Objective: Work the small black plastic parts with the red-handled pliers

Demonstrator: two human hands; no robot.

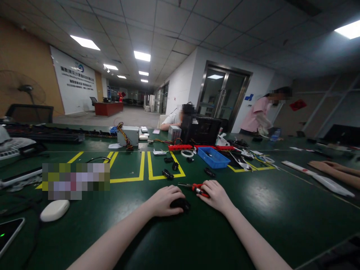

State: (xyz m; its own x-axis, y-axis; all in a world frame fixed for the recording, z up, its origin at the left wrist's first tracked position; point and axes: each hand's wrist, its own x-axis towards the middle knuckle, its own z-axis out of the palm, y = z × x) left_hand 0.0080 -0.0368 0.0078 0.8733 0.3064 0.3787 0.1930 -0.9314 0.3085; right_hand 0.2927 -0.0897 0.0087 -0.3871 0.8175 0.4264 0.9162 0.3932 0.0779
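Observation:
My left hand (163, 200) rests on the green table (281, 221), its fingers curled over a small black part (181, 204). My right hand (215, 195) lies just to the right, its fingers wrapped round the red and black handle of a screwdriver (194, 187) whose shaft points left across the table. The two hands are close together near the table's front middle.
Several small black parts (168, 174) lie inside yellow floor-tape boxes ahead. A blue bin (213, 157), red strips, a power supply (128, 135) and a black PC case (200, 130) stand further back. A white mouse (54, 210) and a phone (8, 234) lie left. Other people work at the far side and at right.

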